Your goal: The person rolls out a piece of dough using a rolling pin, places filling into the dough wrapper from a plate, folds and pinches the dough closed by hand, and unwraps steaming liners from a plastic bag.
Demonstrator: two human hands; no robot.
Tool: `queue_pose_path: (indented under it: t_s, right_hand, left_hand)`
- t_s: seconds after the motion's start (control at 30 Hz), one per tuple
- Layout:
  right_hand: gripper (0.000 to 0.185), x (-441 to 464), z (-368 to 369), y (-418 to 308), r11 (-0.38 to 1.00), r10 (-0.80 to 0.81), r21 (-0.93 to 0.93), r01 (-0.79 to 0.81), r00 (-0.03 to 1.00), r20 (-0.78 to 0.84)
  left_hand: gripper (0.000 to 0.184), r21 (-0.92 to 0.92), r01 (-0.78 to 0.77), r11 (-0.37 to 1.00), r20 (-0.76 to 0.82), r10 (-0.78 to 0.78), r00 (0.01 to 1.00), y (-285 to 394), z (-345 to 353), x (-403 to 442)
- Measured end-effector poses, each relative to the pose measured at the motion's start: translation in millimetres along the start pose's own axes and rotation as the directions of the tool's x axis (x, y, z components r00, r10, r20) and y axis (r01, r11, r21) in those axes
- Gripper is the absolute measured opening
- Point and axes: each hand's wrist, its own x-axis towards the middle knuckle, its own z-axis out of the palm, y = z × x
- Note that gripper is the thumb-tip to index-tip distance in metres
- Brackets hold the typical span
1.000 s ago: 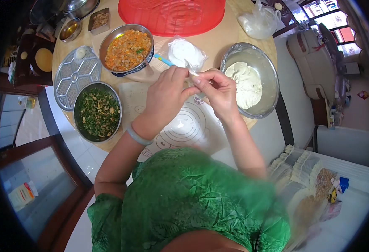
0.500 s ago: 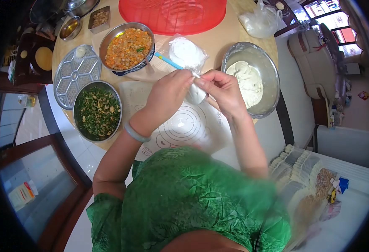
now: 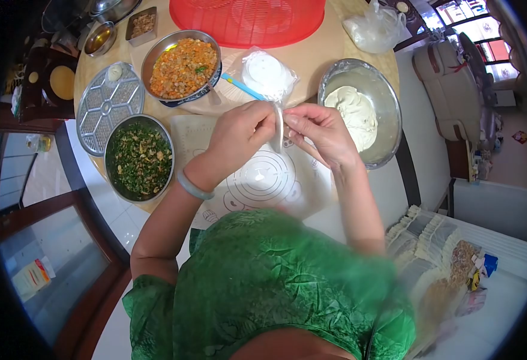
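Note:
A thin, pale piece of dough (image 3: pixel 279 127) hangs edge-on between my hands above the printed mat (image 3: pixel 260 177). My left hand (image 3: pixel 242 133) has its fingers closed on the dough's left side. Thumb and index finger of my right hand (image 3: pixel 322 133) pinch at its right edge, the other fingers being partly spread. Just beyond the hands lie a plastic bag with white round sheets (image 3: pixel 267 73) and a blue-handled tool (image 3: pixel 242 87). To the right, a metal bowl (image 3: pixel 389 114) holds a mass of soft dough (image 3: pixel 353 117).
At the left are a pan of orange filling (image 3: pixel 181 69), a bowl of green filling (image 3: pixel 140 157), and a metal rack (image 3: pixel 98 114) with a white lump. Small containers stand at the back left. A red mesh cover (image 3: pixel 245 21) and a plastic bag (image 3: pixel 374 29) occupy the far side.
The dough has turned from broad and folded to a thin edge-on shape. My right hand has shifted slightly right, and its fingers have parted a little from my left hand.

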Motion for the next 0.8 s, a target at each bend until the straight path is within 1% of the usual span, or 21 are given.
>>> queue_pose_path:
  t_s: [0.07, 0.1, 0.17, 0.2, 0.23, 0.3, 0.37, 0.4, 0.5, 0.6, 0.7, 0.77, 0.8]
  right_hand:
    - [0.021, 1, 6, -3, 0.977, -0.120, -0.182, 0.113, 0.992, -0.033]
    - [0.020, 1, 7, -4, 0.965, -0.116, -0.241, 0.106, 0.993, -0.028]
    - [0.018, 5, 9, -3, 0.941, -0.144, -0.308, 0.141, 0.990, 0.014]
    - [0.017, 7, 11, -2, 0.929, -0.164, -0.333, 0.161, 0.986, 0.020]
    - [0.016, 8, 14, -3, 0.939, -0.154, -0.307, 0.156, 0.988, 0.032]
    - [0.015, 8, 17, -8, 0.956, -0.113, -0.261, 0.136, 0.989, 0.099]
    - [0.015, 8, 29, -14, 0.944, -0.156, -0.281, 0.174, 0.984, 0.084]
    - [0.015, 11, 27, -10, 0.944, -0.174, -0.265, 0.196, 0.979, 0.102]
    - [0.016, 15, 31, -7, 0.942, -0.220, -0.231, 0.242, 0.968, 0.119]
    - [0.017, 15, 34, -10, 0.934, -0.231, -0.253, 0.252, 0.966, 0.113]
    - [0.018, 16, 28, 3, 0.944, -0.187, -0.256, 0.208, 0.977, 0.106]
    - [0.018, 14, 29, 3, 0.951, -0.163, -0.250, 0.183, 0.982, 0.101]
    - [0.018, 14, 30, 1, 0.944, -0.164, -0.266, 0.195, 0.978, 0.132]
  left_hand:
    - [0.009, -0.063, -0.001, 0.998, -0.004, 0.001, 1.000, -8, 9, -2]
    - [0.009, -0.067, 0.002, 0.998, -0.022, -0.004, 1.000, -15, 7, -3]
    - [0.008, -0.073, 0.031, 0.997, 0.029, -0.029, 0.999, -18, 10, -5]
    - [0.008, -0.092, -0.044, 0.995, -0.018, 0.043, 0.999, -22, 13, -6]
    - [0.010, -0.110, -0.065, 0.992, -0.044, 0.060, 0.997, -27, 17, -9]
    - [0.012, -0.120, 0.002, 0.993, -0.004, -0.003, 1.000, -21, 11, -10]
    - [0.014, -0.226, 0.048, 0.973, 0.015, -0.045, 0.999, -14, 4, -10]
    - [0.014, -0.288, 0.069, 0.955, 0.026, -0.064, 0.998, -12, 1, -10]
    - [0.014, -0.264, 0.089, 0.960, 0.004, -0.091, 0.996, -9, -4, -12]
    - [0.016, -0.151, 0.053, 0.987, -0.037, -0.059, 0.998, -15, 0, -11]
    - [0.020, 0.181, 0.128, 0.975, 0.026, -0.135, 0.991, -20, 3, -9]
    - [0.021, 0.196, 0.121, 0.973, 0.062, -0.136, 0.989, -18, -1, -10]
    - [0.021, 0.203, 0.114, 0.973, 0.083, -0.133, 0.988, -14, -5, -10]
